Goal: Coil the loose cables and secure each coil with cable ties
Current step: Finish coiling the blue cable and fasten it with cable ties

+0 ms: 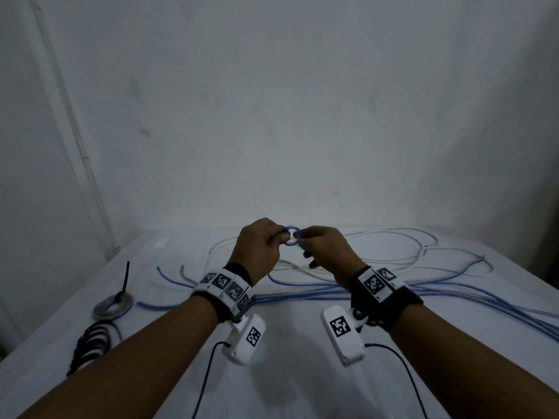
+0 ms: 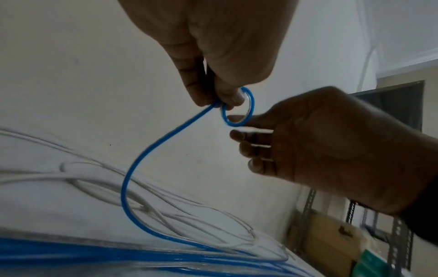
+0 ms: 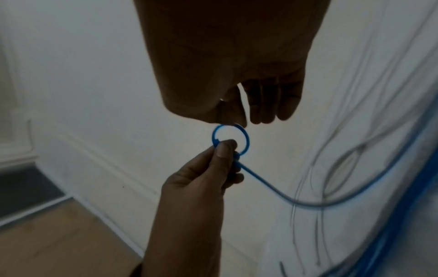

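**Q:** Forearms fill the near foreground of the head view; what lies beyond them, from largest to smallest?

**A:** First the white-covered table (image 1: pixel 287 373), which carries everything. Across its far and right side sprawl the loose white cable (image 1: pixel 423 252) and the long blue cable (image 1: pixel 453 293), both uncoiled. At the left edge sit a finished grey coil (image 1: pixel 113 306) with a black cable tie (image 1: pixel 124 279) standing up from it, and nearer the camera a black coil (image 1: pixel 90 343). They are probably set aside there to keep done work clear of the tangle.

**Q:** And the hands?

**A:** Both are raised above the table, seemingly so the blue cable can hang free while it is wound. The left hand (image 1: pixel 260 246) pinches the cable between thumb and forefinger where a small blue loop (image 1: pixel 292 235) crosses itself, other fingers curled; this likely fixes the loop's size. The right hand (image 1: pixel 325 247) nips the loop's opposite side with thumb and forefinger tips, remaining fingers loosely bent and holding nothing.

**Q:** Stage of work?

**A:** By appearance, the first turn of the blue coil; nearly all its length remains on the table.
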